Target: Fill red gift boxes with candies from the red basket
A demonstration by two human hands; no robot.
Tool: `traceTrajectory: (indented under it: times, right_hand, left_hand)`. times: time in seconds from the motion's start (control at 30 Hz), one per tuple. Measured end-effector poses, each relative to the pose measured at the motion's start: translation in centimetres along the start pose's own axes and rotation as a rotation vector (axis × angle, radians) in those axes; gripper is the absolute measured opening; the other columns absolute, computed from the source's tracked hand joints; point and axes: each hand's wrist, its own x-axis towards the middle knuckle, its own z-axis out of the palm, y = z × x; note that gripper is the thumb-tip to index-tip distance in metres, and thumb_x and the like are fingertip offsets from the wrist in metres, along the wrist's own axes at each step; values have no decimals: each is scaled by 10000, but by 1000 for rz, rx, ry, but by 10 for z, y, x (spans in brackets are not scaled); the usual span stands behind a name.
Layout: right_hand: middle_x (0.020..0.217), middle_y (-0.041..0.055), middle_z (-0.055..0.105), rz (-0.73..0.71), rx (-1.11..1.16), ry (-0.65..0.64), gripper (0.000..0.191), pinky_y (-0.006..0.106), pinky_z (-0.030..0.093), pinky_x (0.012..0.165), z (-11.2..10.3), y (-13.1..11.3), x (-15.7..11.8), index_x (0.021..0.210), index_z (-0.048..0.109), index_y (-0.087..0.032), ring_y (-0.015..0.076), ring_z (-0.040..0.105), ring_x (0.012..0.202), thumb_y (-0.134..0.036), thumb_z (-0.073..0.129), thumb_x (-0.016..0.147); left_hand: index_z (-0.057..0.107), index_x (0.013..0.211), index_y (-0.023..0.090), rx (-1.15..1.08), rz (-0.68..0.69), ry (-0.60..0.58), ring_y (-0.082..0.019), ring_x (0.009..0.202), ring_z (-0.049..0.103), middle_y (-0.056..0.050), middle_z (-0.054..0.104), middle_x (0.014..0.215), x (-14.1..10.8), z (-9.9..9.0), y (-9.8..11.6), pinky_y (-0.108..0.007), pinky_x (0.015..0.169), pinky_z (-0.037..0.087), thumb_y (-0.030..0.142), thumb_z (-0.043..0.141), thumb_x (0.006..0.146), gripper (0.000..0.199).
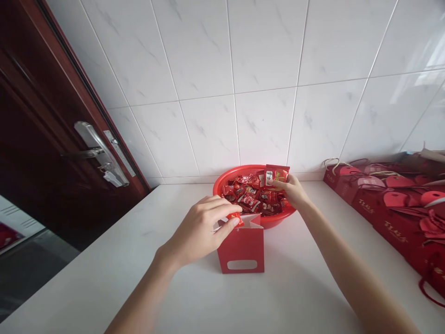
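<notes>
My left hand [205,225] pinches a small red wrapped candy [235,218] just over the open top of a red paper gift box [241,248]. The box stands upright on the white counter, with a pale oval window low on its front. Behind it, a red plastic basket [219,182] holds many red snack packets [248,197]. Over the basket's right rim my right hand [292,189] grips a larger red packet [277,175] with green and white print. What lies inside the box is hidden from this angle.
Several red gift boxes [378,213] with cord handles and gold lettering stand in rows at the right. A white tiled wall [205,125] rises behind the counter [139,260]. To the left is a dark red door [45,116] with a metal handle [100,153] and hanging keys.
</notes>
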Motion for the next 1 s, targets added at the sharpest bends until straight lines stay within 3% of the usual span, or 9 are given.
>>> traceTrajectory:
  times: [0.2, 0.3, 0.4, 0.47, 0.57, 0.67, 0.87, 1.0]
  right_hand:
    - [823, 62, 777, -10, 0, -5, 494, 410, 615, 749, -1, 1, 2, 845, 691, -165, 285, 748, 774, -330, 943, 453]
    - [807, 59, 775, -10, 1, -14, 498, 404, 612, 760, -1, 1, 2, 843, 693, -163, 272, 745, 756, -329, 946, 449]
    - [805, 58, 775, -10, 3, -6, 506, 397, 612, 755, -1, 1, 2, 841, 690, -163, 265, 742, 749, -328, 949, 439]
    - [803, 58, 774, -13, 0, 3, 507, 401, 612, 750, 0, 0, 2, 841, 689, -165, 266, 742, 748, -328, 950, 438]
    - [817, 68, 776, -1, -3, 4, 509, 412, 614, 747, 0, 0, 1, 844, 689, -162, 274, 742, 755, -332, 949, 442]
    - [851, 80, 780, 4, -7, -10, 509, 418, 613, 768, 0, -1, 1, 860, 694, -157, 279, 745, 783, -338, 947, 458]
    - [898, 80, 783, -27, 8, -66, 483, 425, 612, 800, 0, -2, -3, 914, 713, -163, 285, 747, 835, -347, 932, 524]
    - [916, 77, 782, -39, 38, -103, 456, 423, 601, 834, 0, -5, -5, 927, 726, -174, 285, 745, 876, -355, 920, 555]
  left_hand:
    - [736, 860, 215, -47, -74, -122, -149, 857, 669, -31, 706, 1020, 0, -3, 2, -279, 804, 532, 206, 510, 984, 259]
    - [745, 933, 223, -84, -141, -174, -128, 808, 675, -42, 676, 1140, 1, -4, -1, -260, 761, 549, 242, 465, 1003, 289]
    - [705, 1089, 235, -135, -175, -203, -166, 981, 677, -40, 684, 1159, 0, -6, -6, -263, 847, 555, 265, 483, 999, 241]
    - [697, 1049, 229, -175, -179, -244, -182, 1065, 657, -40, 685, 1153, -1, -10, -9, -263, 878, 546, 263, 509, 986, 202]
    - [723, 912, 224, -210, -187, -349, -172, 1026, 664, -39, 661, 1207, -2, -17, -12, -261, 858, 537, 238, 539, 960, 191]
    - [771, 951, 257, -226, -199, -422, -162, 992, 669, -31, 645, 1262, -3, -22, -14, -268, 858, 529, 214, 537, 952, 238]
    - [757, 1111, 282, -251, -294, -411, -160, 954, 672, -22, 693, 1166, -4, -15, -17, -266, 817, 530, 209, 483, 974, 315]
    - [734, 1159, 269, -260, -324, -382, -190, 991, 672, -35, 691, 1181, -2, -9, -20, -285, 831, 542, 304, 578, 941, 270]
